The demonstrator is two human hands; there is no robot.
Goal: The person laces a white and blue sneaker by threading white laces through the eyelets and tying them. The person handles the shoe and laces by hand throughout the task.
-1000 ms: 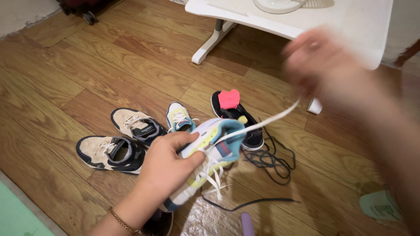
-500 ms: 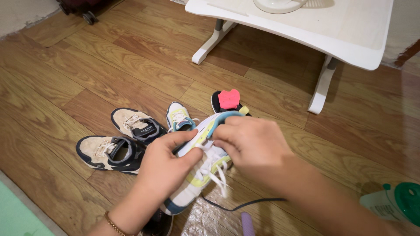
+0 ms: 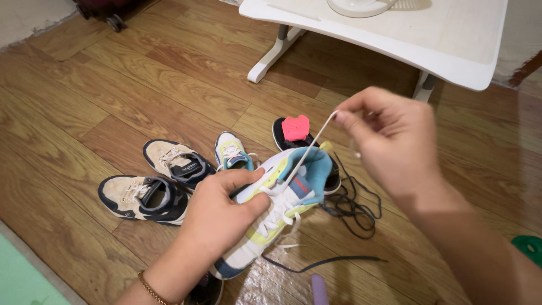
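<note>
At the centre of the frame, the left hand (image 3: 217, 217) clasps a white sneaker (image 3: 271, 217) with yellow trim and a blue lining, fingers wrapped over its side and thumb along the upper. The sneaker is held off the wooden floor (image 3: 113, 85), toe pointing to the lower left and heel opening up towards the middle. To the right of centre, the right hand (image 3: 389, 144) pinches the end of a white lace (image 3: 310, 149) between thumb and fingertips; the lace runs taut down and left to the sneaker's eyelets.

Counting shoes: besides the held one, two beige and navy sneakers (image 3: 149, 183) lie side by side at left centre, one small white and blue sneaker (image 3: 230, 152) stands just beyond the left hand, and one black shoe (image 3: 305, 147) sits behind the held sneaker. The black shoe's opening holds a pink insert (image 3: 295, 127), possibly a folded insole. A dark shape at the bottom edge below the left wrist may be a further shoe, but too little shows to tell.

One tangle of black laces (image 3: 350, 206) lies on the floor beside the black shoe. One white low table (image 3: 406, 34) stands at the upper right, with a round white object (image 3: 358, 7) on it, cut off by the frame. One gold bracelet (image 3: 149, 288) circles the left wrist.
</note>
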